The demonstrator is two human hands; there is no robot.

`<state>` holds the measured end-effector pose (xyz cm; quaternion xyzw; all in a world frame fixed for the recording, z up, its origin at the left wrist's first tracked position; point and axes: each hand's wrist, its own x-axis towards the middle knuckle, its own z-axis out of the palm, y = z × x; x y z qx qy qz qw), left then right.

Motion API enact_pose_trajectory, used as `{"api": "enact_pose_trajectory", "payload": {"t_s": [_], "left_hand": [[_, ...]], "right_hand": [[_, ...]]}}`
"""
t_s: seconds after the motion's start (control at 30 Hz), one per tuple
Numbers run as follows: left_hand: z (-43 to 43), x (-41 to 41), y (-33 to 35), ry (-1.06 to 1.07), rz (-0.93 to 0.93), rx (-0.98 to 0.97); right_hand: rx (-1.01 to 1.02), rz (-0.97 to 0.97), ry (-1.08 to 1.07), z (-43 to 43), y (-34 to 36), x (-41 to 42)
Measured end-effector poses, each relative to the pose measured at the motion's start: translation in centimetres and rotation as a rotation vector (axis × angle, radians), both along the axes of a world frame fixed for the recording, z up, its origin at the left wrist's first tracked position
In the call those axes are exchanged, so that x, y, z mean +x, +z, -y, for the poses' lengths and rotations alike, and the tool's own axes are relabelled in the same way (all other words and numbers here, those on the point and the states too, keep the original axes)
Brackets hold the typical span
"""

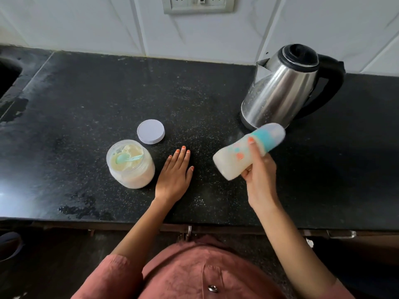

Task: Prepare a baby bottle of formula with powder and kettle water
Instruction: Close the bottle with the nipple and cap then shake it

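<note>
Above the black speckled stone counter (pixel 194 100), the right hand (pixel 260 178) grips a capped, milky baby bottle with a teal collar (pixel 248 153), tilted and blurred, just in front of the steel kettle (pixel 282 89). Left hand (pixel 174 173) lies flat, fingers straight, beside the open plastic powder jar holding a teal scoop (pixel 129 164); its white round lid (pixel 150 131) sits just behind. Bare counter stretches between jar and kettle, toward the tiled wall (pixel 86 24).

one each: bottle (pixel 235 158), kettle (pixel 278 89), jar (pixel 138 176), lid (pixel 150 131)

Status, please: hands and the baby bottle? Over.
Right hand holds capped bottle, tilted, milky. Left hand flat on counter. Open powder jar beside it.
</note>
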<state>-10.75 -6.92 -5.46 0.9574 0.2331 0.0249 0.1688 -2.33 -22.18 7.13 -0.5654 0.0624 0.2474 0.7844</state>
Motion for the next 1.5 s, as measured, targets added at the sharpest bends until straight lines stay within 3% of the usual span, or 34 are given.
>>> {"api": "enact_pose_trajectory", "payload": {"t_s": [0.13, 0.27, 0.33, 0.47, 0.5, 0.67, 0.83, 0.9, 1.03, 1.2, 1.27, 1.4, 1.5], "left_hand": [[-0.1, 0.2, 0.0, 0.002, -0.013, -0.026], [0.0, 0.0, 0.3, 0.005, 0.015, -0.012], [0.1, 0.0, 0.2, 0.006, 0.014, -0.007], [-0.1, 0.1, 0.2, 0.007, -0.004, -0.029], [-0.1, 0.1, 0.2, 0.008, -0.01, -0.034], [0.0, 0.1, 0.2, 0.008, 0.014, -0.012], [-0.1, 0.1, 0.3, 0.0, -0.004, -0.03], [0.0, 0.1, 0.2, 0.011, 0.013, -0.027], [0.0, 0.0, 0.2, 0.005, 0.019, -0.015], [-0.1, 0.1, 0.2, 0.006, 0.001, -0.035], [-0.1, 0.1, 0.2, 0.011, 0.007, -0.03], [0.0, 0.0, 0.2, 0.002, 0.021, -0.016], [-0.1, 0.0, 0.1, -0.007, 0.016, -0.017]], "right_hand": [[-0.193, 0.214, 0.323, 0.4, 0.2, -1.6], [0.034, 0.056, 0.039, -0.2, 0.6, 0.2], [0.043, 0.049, 0.037, -0.4, 0.4, 0.2], [-0.234, 0.324, 0.504, 0.2, 0.2, -1.6], [-0.24, 0.35, 0.523, 0.3, 0.1, -1.6], [0.091, -0.034, 0.084, -0.9, -0.2, -0.8], [-0.176, 0.206, 0.466, -0.1, 0.2, -1.9], [-0.13, 0.19, 0.4, 0.1, 0.6, -1.1], [0.096, -0.033, 0.051, -0.6, 0.4, 0.5], [-0.159, 0.198, 0.451, -0.1, 0.3, -1.6], [-0.134, 0.191, 0.395, 0.0, 0.5, -1.0], [0.136, -0.039, -0.016, -0.7, 0.3, 0.7], [0.037, 0.015, 0.11, -0.7, -0.1, -0.8]]}}
